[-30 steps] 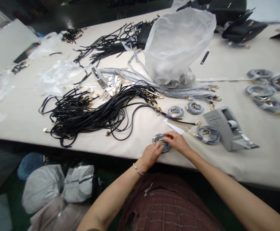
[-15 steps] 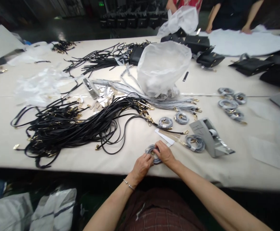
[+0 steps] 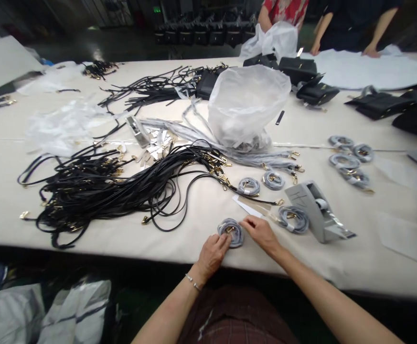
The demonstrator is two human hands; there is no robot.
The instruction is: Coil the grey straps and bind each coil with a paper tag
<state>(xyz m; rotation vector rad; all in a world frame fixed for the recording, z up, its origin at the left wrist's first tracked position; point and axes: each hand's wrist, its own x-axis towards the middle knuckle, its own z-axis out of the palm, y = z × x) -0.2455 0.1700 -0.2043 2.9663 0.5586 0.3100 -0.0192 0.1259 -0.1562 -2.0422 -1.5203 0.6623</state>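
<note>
A coiled strap (image 3: 235, 239) in grey clear wrapping lies near the table's front edge, with gold metal at its centre. My left hand (image 3: 213, 251) grips its left side, fingers closed over the rim. Just off the coil's upper right, my right hand (image 3: 260, 231) has its fingers curled and pinched together; what they hold, if anything, is hidden. Beyond my right hand are white and tan paper strips (image 3: 253, 208). Another wrapped coil (image 3: 294, 220) rests against the grey tape dispenser (image 3: 312, 210).
A large pile of black straps (image 3: 122, 196) with gold clasps spreads to the left. Behind stand a translucent plastic bag (image 3: 247, 102) and a second tape dispenser (image 3: 137, 131). Several finished coils (image 3: 344, 161) lie at right. Two people work across the table beside black bags (image 3: 317, 91).
My right hand has moved off the coil to the right, uncovering its upper side. My left hand stays on the coil. The view has shifted slightly.
</note>
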